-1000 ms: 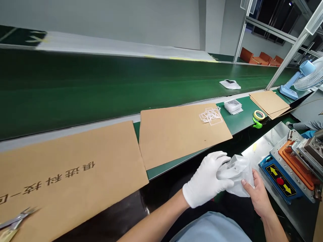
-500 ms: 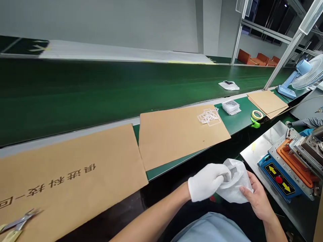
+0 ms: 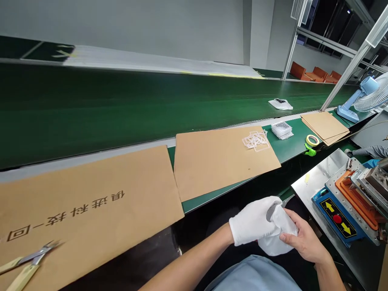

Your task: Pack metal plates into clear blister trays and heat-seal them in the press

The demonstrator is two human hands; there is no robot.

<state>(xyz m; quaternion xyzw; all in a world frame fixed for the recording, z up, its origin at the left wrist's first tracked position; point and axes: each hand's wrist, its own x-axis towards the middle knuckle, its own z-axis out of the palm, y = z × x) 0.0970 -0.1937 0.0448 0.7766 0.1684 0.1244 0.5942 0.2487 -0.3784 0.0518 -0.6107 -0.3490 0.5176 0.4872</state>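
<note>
My right hand [image 3: 303,237], bare, has its fingers and thumb closed on the side of a thin white plastic bag [image 3: 279,243]. In a white glove, my left hand [image 3: 256,221] is at the mouth of the same bag, with its fingertips hidden by the folds and the thumb side against the plastic. The bag hangs crumpled between both hands above my lap. Whether anything lies inside it cannot be seen.
Cardboard sheets [image 3: 209,161] cover the green bench, with white frame-like strips [image 3: 256,140] on one. Scissors [image 3: 33,258] lie lower left. A clear-wrapped stack [image 3: 281,130], tape [image 3: 312,140], a bagged dark item [image 3: 280,104], a fan [image 3: 362,95] and a machine [image 3: 342,210] are right.
My left hand has moved further over the bag's mouth, and its fingertips are now out of sight. The bag has shifted slightly left and down. The view has turned a little left.
</note>
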